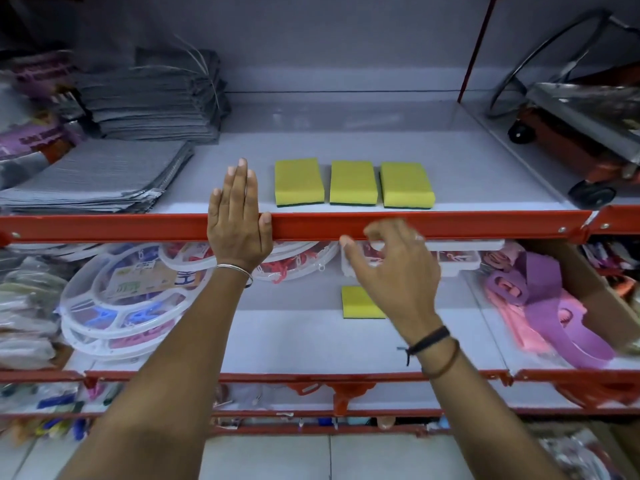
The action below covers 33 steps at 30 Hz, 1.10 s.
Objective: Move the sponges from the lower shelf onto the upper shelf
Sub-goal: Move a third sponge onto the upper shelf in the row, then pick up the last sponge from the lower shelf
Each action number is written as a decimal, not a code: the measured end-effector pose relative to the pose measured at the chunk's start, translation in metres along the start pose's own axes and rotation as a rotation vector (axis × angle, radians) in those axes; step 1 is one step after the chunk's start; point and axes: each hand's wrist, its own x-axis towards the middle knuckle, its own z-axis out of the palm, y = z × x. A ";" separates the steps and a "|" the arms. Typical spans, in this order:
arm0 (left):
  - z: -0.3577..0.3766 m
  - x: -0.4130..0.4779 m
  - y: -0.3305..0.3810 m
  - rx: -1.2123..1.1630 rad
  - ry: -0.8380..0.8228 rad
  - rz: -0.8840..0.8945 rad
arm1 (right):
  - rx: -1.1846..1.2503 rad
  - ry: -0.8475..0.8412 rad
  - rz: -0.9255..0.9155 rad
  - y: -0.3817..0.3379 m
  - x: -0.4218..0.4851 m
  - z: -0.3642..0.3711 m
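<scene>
Head view: three sponges (353, 183) shelved above; left hand (239, 216) flat on rail (450, 223), right hand (391, 268) open, empty. Next: grasp last sponge (358, 301).

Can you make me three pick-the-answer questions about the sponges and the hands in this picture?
1. Where does the left hand rest?
A on the red shelf edge
B on the floor
C on the grey cloths

2. How many sponges lie on the upper shelf?
A one
B three
C five

3. What is the right hand holding?
A a sponge
B a cloth
C nothing

Answers: 1 A, its palm lies over the red edge. 2 B, three sit in a row there. 3 C, its fingers are open and empty above the lower-shelf sponge.
</scene>
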 end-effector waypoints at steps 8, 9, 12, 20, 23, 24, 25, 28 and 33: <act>0.010 -0.003 0.000 -0.009 0.121 -0.001 | -0.157 -0.747 0.157 0.099 -0.038 0.118; 0.011 -0.003 0.000 -0.014 0.132 -0.001 | -0.198 -0.825 0.150 0.112 -0.037 0.132; 0.014 -0.004 -0.001 -0.010 0.160 0.002 | -0.277 -1.004 0.139 0.138 -0.035 0.161; 0.016 -0.005 -0.002 -0.004 0.177 0.011 | -0.371 -1.042 0.062 0.153 -0.035 0.181; 0.015 -0.005 -0.002 -0.004 0.167 0.010 | -0.357 -1.023 0.101 0.141 -0.035 0.164; 0.015 -0.004 -0.002 -0.003 0.161 0.007 | -0.345 -1.009 0.116 0.135 -0.035 0.156; 0.013 -0.004 -0.001 -0.006 0.153 0.004 | -0.329 -0.992 0.132 0.129 -0.035 0.145; 0.010 -0.004 0.001 -0.019 0.120 -0.010 | -0.278 -0.943 0.164 0.107 -0.038 0.111; 0.003 -0.002 0.000 -0.014 0.034 -0.026 | -0.196 -0.866 0.214 0.067 -0.032 0.043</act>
